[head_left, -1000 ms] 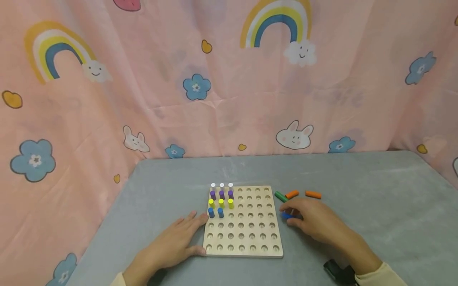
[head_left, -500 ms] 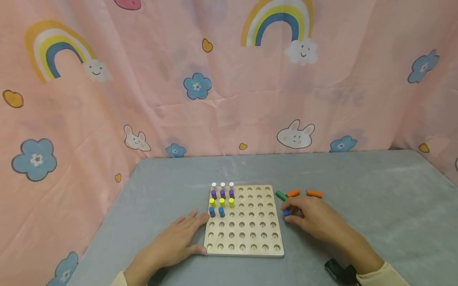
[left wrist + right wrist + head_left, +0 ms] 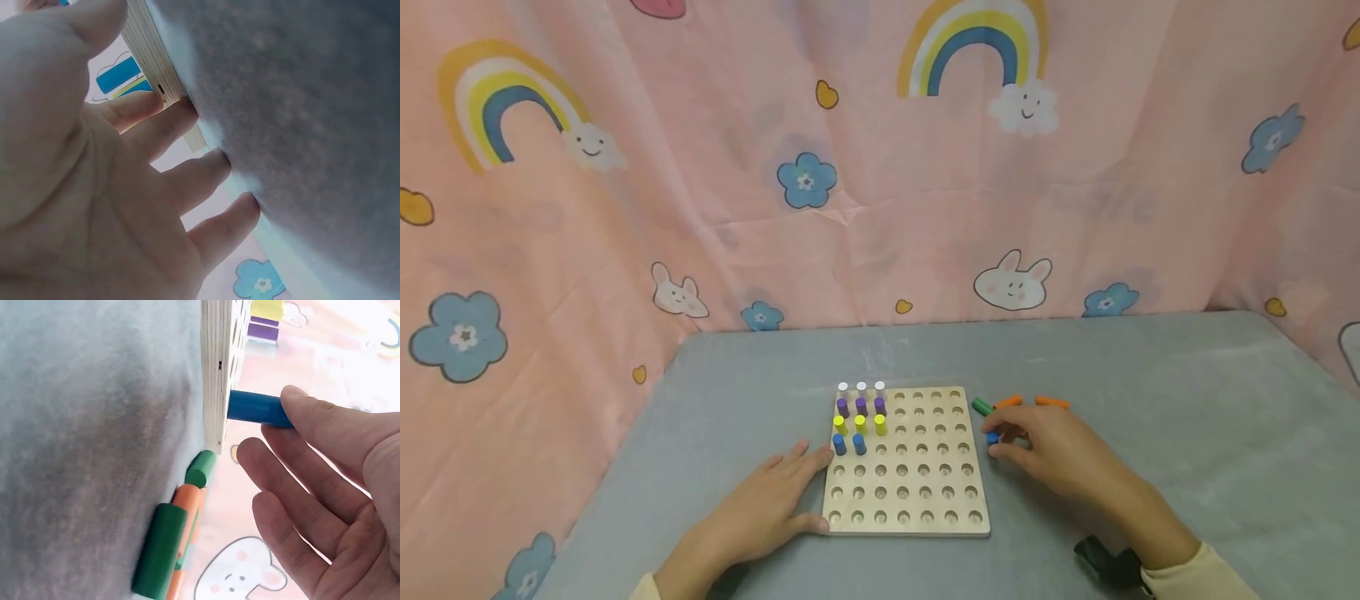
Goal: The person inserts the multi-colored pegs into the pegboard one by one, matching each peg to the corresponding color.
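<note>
A pale wooden pegboard (image 3: 936, 504) lies on the table, its far left holes holding white pegs (image 3: 861, 388), purple pegs (image 3: 861, 406), yellow pegs (image 3: 860, 424) and two blue pegs (image 3: 859, 444). My left hand (image 3: 771, 504) touches the board's left edge, fingers extended; in the left wrist view its fingertips (image 3: 187, 107) meet the wooden side. Beside the board's right edge, my right hand (image 3: 1060, 454) pinches another blue peg (image 3: 256, 407) between thumb and index finger. The other fingers of that hand are loosely bent. In the head view, the hand hides most of this peg.
Past the right hand lie a green peg (image 3: 982, 407) and two orange pegs (image 3: 1052, 402). Another, darker green peg (image 3: 160, 550) shows close in the right wrist view. A black object (image 3: 1108, 562) sits by the right wrist. A pink printed curtain (image 3: 880, 167) hangs behind the grey table.
The blue peg lay under my right fingers a second ago; it is now pinched with its end turned up, slightly higher and farther left. My left hand keeps its place at the board.
</note>
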`<state>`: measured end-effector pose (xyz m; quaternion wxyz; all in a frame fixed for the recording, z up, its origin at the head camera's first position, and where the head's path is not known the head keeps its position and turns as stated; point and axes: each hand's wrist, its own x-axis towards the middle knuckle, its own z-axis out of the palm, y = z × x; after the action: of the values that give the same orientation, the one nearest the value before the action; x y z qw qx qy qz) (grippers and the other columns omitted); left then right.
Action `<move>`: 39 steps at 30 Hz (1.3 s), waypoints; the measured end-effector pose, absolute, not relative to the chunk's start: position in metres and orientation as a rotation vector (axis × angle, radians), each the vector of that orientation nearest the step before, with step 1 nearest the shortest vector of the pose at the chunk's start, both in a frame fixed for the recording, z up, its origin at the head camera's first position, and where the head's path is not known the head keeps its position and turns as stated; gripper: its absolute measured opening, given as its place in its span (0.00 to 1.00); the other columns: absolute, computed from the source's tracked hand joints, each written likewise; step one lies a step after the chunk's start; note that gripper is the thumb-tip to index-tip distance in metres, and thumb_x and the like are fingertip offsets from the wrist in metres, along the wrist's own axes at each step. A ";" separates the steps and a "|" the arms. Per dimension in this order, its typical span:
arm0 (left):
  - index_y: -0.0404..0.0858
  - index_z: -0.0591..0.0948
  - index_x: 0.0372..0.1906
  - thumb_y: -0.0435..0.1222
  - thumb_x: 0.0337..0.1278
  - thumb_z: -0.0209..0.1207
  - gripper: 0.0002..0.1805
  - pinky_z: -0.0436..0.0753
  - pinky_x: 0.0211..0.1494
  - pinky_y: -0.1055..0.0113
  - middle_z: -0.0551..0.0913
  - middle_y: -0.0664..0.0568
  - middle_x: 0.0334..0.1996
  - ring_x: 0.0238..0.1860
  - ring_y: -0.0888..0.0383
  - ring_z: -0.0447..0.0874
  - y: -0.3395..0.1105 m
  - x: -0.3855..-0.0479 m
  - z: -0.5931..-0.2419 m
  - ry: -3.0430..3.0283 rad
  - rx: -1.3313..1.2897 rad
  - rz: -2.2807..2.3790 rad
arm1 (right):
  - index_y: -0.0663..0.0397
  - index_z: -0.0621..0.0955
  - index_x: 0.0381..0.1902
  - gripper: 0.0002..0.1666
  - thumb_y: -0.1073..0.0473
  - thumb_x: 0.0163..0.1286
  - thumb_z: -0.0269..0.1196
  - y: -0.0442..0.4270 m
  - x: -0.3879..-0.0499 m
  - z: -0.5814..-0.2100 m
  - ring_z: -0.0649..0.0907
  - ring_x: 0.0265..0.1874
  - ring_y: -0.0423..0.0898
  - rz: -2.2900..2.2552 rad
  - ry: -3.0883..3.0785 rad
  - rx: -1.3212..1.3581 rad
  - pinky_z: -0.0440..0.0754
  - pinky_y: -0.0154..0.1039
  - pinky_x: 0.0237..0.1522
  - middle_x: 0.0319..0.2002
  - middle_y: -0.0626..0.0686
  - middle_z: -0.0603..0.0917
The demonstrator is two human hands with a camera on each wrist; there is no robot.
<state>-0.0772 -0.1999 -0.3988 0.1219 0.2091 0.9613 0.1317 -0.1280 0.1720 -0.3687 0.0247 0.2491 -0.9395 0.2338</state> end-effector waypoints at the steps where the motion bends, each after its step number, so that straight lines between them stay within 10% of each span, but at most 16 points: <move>1: 0.45 0.59 0.78 0.66 0.54 0.56 0.51 0.60 0.77 0.41 0.61 0.52 0.78 0.79 0.45 0.55 -0.200 -0.077 -0.399 2.809 0.613 0.384 | 0.41 0.86 0.41 0.13 0.57 0.58 0.74 0.171 -0.128 -0.367 0.84 0.33 0.33 0.721 -2.898 0.782 0.73 0.57 0.58 0.38 0.38 0.85; 8: 0.45 0.59 0.78 0.67 0.54 0.54 0.51 0.60 0.77 0.42 0.61 0.51 0.78 0.79 0.45 0.55 -0.200 -0.077 -0.400 2.814 0.618 0.373 | 0.40 0.86 0.44 0.11 0.55 0.63 0.71 0.156 -0.133 -0.357 0.84 0.37 0.35 0.791 -2.964 0.804 0.81 0.38 0.39 0.38 0.36 0.86; 39: 0.44 0.61 0.77 0.64 0.55 0.58 0.48 0.61 0.76 0.40 0.64 0.50 0.76 0.78 0.43 0.56 -0.198 -0.078 -0.396 2.807 0.611 0.387 | 0.40 0.86 0.45 0.10 0.53 0.65 0.70 0.056 -0.150 -0.363 0.78 0.30 0.34 0.860 -3.011 1.034 0.78 0.32 0.34 0.37 0.38 0.87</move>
<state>-0.0775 -0.1976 -0.3961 0.1212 0.2093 0.9612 0.1326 -0.1503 0.0564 -0.3628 -0.0781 0.3126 -0.9103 0.2600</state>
